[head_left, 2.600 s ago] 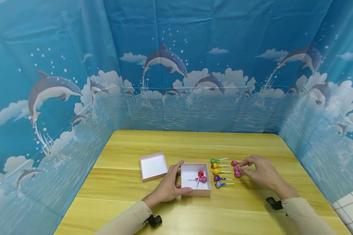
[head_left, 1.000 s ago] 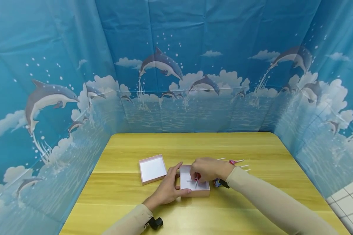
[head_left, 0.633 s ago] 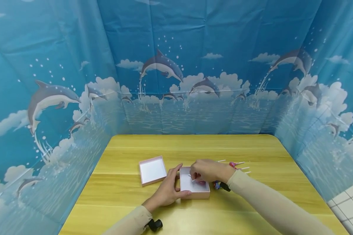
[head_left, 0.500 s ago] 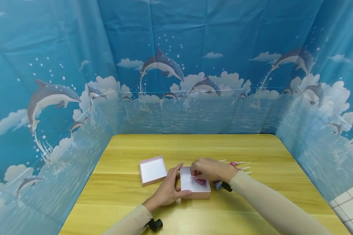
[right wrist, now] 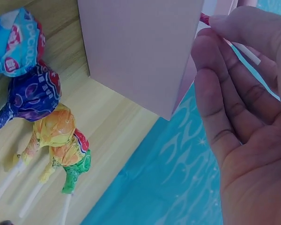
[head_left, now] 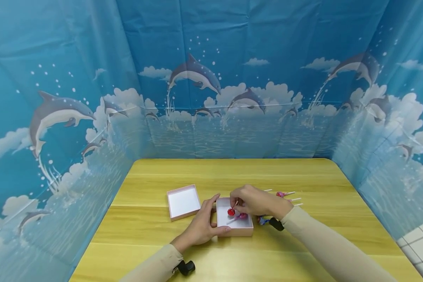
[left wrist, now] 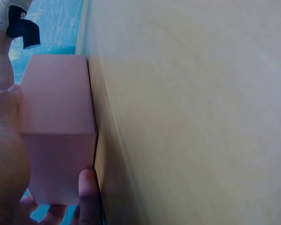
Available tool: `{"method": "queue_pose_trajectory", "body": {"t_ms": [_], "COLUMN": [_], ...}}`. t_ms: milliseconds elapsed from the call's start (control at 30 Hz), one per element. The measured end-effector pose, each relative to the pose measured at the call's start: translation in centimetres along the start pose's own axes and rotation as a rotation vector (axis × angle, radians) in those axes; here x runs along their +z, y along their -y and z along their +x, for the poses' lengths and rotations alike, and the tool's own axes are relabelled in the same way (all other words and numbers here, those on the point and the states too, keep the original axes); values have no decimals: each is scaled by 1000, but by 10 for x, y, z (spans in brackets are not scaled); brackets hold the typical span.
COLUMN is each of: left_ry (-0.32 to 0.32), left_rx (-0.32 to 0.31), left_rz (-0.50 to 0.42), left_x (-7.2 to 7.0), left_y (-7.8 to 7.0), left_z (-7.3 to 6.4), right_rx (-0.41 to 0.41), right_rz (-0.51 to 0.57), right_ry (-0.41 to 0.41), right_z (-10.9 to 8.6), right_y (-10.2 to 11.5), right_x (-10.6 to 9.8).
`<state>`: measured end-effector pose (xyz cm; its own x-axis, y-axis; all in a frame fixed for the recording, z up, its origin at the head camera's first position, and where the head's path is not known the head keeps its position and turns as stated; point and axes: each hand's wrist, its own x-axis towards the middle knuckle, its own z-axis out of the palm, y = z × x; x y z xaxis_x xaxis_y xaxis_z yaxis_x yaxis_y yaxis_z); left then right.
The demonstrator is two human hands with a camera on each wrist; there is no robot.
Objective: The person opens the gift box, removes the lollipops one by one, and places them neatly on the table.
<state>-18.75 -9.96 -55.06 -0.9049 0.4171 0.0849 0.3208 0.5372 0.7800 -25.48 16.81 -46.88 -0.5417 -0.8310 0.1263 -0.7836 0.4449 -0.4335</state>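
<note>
My left hand [head_left: 199,226] holds an open pink box [head_left: 235,232] at its left side, thumb along the front wall and fingers around the left wall. In the left wrist view, a fingertip [left wrist: 88,183] lies low against the pink wall. My right hand [head_left: 255,200] reaches over the box and pinches the stick of a red lollipop [head_left: 231,212], its wrapped head down inside. Beside that one, a pink lollipop [head_left: 243,216] lies in the box, stick toward the front left. The right wrist view shows the white stick [right wrist: 246,52] among my fingers.
The white-lined box lid [head_left: 184,203] lies back left. Right of the box, lollipops in blue [right wrist: 18,42], purple [right wrist: 35,93], yellow [right wrist: 55,126] and green [right wrist: 77,168] wrappers form a row. Further right lies a pink-red lollipop [head_left: 282,194], with more sticks partly behind my right arm.
My right hand has moved left from the pink lollipops on the table into the box. The red lollipop has turned and shifted left, stick now up in my fingers. My left hand stays on the box.
</note>
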Motion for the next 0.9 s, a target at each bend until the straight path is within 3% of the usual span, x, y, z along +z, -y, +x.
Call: {"method": "queue_pose_trajectory", "body": {"t_ms": [300,633,900], "left_ry": [-2,-9,-13], "left_rx": [3,-3,2], "left_rz": [-13,0,7], "left_x": [1,2,1], "left_y": [0,0,0], "left_z": [2,0,0], "right_rx": [44,6,58], "right_rz": [74,50,35], "right_ry": [-58,-134,-154], "right_z": [-8,-18,-28], "right_y": [1,2,0], "right_x": [-1,-2,-2]}}
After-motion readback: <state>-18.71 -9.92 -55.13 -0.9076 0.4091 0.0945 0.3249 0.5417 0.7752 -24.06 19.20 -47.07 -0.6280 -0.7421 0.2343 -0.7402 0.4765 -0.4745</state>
